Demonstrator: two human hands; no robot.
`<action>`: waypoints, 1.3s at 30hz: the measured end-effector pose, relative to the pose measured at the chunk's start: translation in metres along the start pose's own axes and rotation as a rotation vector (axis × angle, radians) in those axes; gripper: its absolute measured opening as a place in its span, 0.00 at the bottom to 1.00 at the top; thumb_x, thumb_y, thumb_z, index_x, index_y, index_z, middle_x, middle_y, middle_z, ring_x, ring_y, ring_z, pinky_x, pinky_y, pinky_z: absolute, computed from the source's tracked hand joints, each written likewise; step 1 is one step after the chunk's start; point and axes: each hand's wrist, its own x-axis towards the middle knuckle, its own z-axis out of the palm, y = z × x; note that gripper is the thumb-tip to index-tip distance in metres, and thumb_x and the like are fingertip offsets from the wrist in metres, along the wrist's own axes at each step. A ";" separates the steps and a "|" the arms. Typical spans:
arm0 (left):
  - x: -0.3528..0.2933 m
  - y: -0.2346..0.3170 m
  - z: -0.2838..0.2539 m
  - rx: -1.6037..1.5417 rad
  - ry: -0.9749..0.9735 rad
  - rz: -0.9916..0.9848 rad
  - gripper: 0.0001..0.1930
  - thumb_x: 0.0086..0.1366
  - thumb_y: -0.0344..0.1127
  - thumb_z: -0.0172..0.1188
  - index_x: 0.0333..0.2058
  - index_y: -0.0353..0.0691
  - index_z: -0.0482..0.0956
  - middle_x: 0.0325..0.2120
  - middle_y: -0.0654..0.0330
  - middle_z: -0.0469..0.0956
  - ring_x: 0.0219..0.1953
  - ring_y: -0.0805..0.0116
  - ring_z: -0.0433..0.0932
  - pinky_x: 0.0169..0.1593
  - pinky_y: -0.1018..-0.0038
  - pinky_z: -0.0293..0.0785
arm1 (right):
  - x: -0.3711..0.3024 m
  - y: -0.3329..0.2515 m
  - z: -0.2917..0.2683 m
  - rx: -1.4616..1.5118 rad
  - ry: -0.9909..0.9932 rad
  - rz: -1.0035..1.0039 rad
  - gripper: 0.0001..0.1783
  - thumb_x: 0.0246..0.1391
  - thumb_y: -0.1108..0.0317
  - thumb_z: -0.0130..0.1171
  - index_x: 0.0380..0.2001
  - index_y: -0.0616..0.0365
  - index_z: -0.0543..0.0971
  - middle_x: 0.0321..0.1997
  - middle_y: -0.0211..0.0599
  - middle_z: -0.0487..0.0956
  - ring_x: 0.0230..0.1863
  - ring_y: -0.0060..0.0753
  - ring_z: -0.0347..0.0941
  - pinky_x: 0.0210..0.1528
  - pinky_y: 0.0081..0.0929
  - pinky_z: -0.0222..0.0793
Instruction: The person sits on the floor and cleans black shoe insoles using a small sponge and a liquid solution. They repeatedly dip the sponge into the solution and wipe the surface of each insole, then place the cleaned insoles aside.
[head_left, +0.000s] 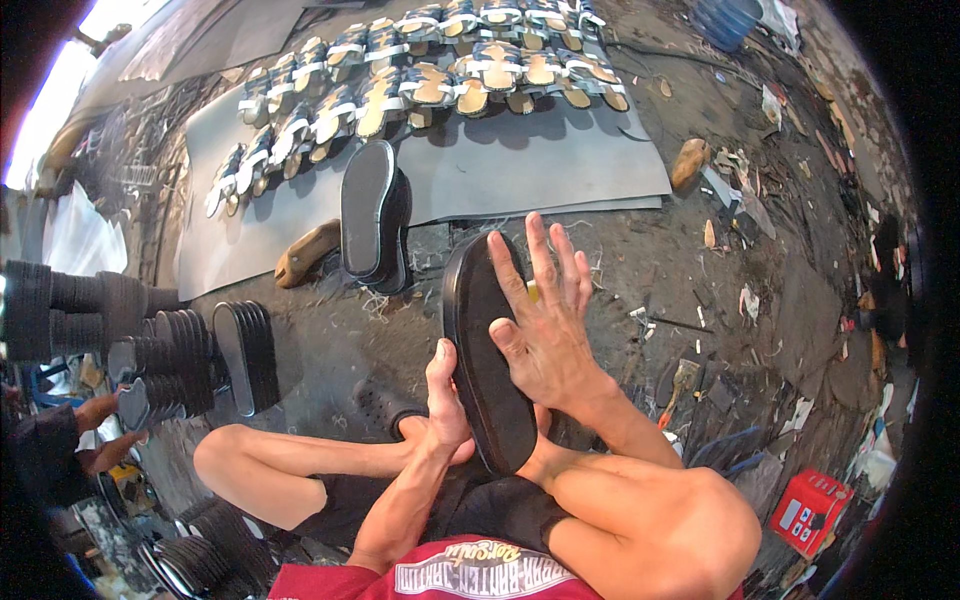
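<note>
Firstly, writing: your red shirt (pixel 340 582), bottom centre of the frame, bears pale lettering above and along a light band, inverted in this view. The red box (pixel 812 512) at lower right has a white panel with dark marks, too small to read. Next, the black sole (pixel 487 375), just right of the frame's centre: long, round-ended, near-upright with its top leaning slightly left; matt dark face, glossier thick rim along the left side. Your left hand (pixel 447 410) has its grip closed on the sole's lower left edge, thumb pointing up. Your right hand (pixel 553 350) has its grip wide open, fingers spread over the sole's right side; whether they press, you cannot tell.
</note>
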 end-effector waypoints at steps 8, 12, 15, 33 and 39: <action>0.003 0.013 0.002 0.055 0.060 -0.033 0.41 0.80 0.70 0.40 0.70 0.37 0.72 0.57 0.52 0.83 0.51 0.63 0.86 0.52 0.66 0.85 | 0.004 0.012 -0.004 -0.043 -0.073 -0.007 0.41 0.77 0.30 0.30 0.85 0.31 0.53 0.91 0.43 0.40 0.87 0.63 0.35 0.82 0.72 0.25; 0.011 0.017 -0.001 0.129 0.060 -0.005 0.42 0.80 0.72 0.39 0.69 0.38 0.73 0.55 0.51 0.84 0.47 0.62 0.87 0.49 0.66 0.87 | 0.005 0.014 -0.007 -0.055 -0.096 -0.021 0.40 0.77 0.31 0.29 0.85 0.29 0.53 0.91 0.43 0.41 0.87 0.62 0.35 0.82 0.70 0.25; 0.010 0.023 0.004 0.097 0.059 -0.052 0.42 0.80 0.72 0.39 0.69 0.38 0.73 0.54 0.50 0.84 0.45 0.61 0.88 0.48 0.66 0.87 | 0.004 0.018 -0.006 -0.071 -0.122 -0.046 0.38 0.78 0.32 0.29 0.84 0.27 0.54 0.91 0.42 0.42 0.88 0.62 0.35 0.83 0.70 0.24; 0.015 0.043 0.000 0.037 -0.059 -0.214 0.42 0.81 0.70 0.38 0.78 0.44 0.62 0.66 0.47 0.76 0.62 0.58 0.83 0.63 0.62 0.84 | 0.004 0.030 -0.005 -0.118 -0.235 -0.168 0.36 0.77 0.33 0.34 0.83 0.22 0.56 0.91 0.38 0.41 0.87 0.64 0.37 0.82 0.74 0.30; 0.018 0.044 -0.008 0.060 -0.057 -0.244 0.43 0.80 0.71 0.41 0.77 0.43 0.63 0.66 0.45 0.76 0.60 0.55 0.84 0.61 0.60 0.86 | 0.001 0.027 -0.006 -0.118 -0.287 -0.207 0.36 0.77 0.31 0.34 0.82 0.20 0.58 0.91 0.37 0.42 0.87 0.63 0.38 0.83 0.74 0.31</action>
